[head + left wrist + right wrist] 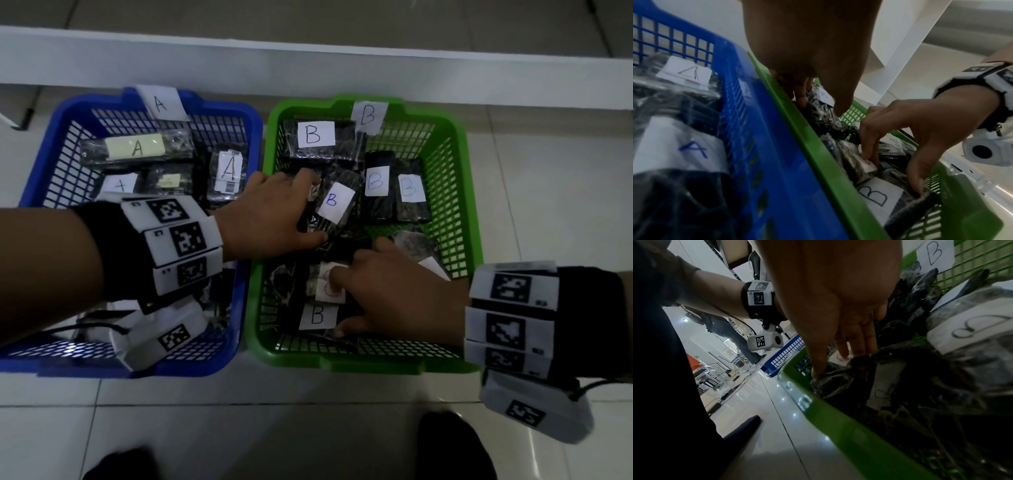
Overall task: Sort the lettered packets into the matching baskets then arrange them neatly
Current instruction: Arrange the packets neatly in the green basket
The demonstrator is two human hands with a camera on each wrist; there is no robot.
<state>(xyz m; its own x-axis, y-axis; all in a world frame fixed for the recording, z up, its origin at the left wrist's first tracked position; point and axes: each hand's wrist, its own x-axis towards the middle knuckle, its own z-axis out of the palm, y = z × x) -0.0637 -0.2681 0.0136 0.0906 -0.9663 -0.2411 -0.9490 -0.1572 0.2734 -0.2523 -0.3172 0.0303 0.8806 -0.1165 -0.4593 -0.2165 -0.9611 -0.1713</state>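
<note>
A blue basket (191,368) tagged A stands on the left and holds several black packets labelled A (137,149). Beside it, a green basket (470,205) tagged B holds several black packets labelled B (315,137). My left hand (315,205) reaches across into the green basket and grips a packet with a blue B (334,202) between fingers and thumb (840,105). My right hand (337,303) is at the near side of that basket. Its fingertips (867,155) press a packet with a red B (329,291) and its thumb (917,186) hooks the edge of a black-B packet (317,315).
The baskets sit side by side on a pale tiled floor (308,428), rims almost touching. A white ledge (308,58) runs behind them. My dark shoes (455,445) are at the near edge. In the right wrist view, cables and furniture (715,378) lie far off.
</note>
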